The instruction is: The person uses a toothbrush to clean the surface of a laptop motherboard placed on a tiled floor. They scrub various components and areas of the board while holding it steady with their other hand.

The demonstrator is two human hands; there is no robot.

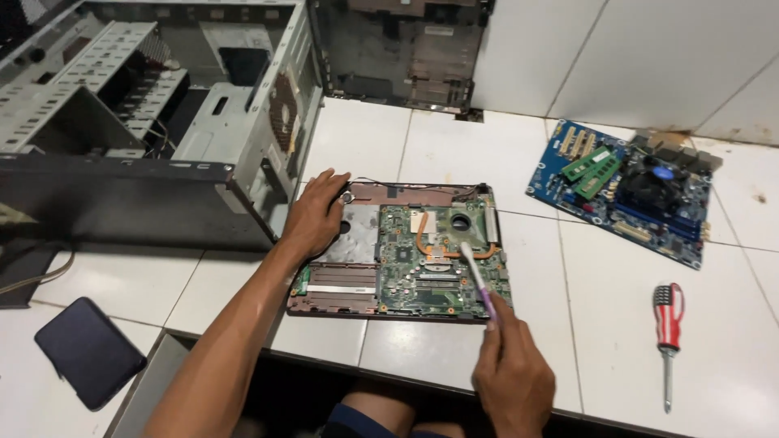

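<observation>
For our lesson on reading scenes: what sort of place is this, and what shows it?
Probably a computer repair bench: an opened laptop under the left hand, an empty desktop case, a loose blue motherboard and a screwdriver.

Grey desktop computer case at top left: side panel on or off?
Off. The grey desktop computer case lies on its side, its bare metal drive bays and cables exposed.

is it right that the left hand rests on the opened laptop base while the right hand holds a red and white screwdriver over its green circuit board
Not quite. In the head view the right hand holds a slim white and purple brush over the green circuit board. The red and white screwdriver lies untouched on the white tiled counter. The left hand does rest on the opened laptop base.
</observation>
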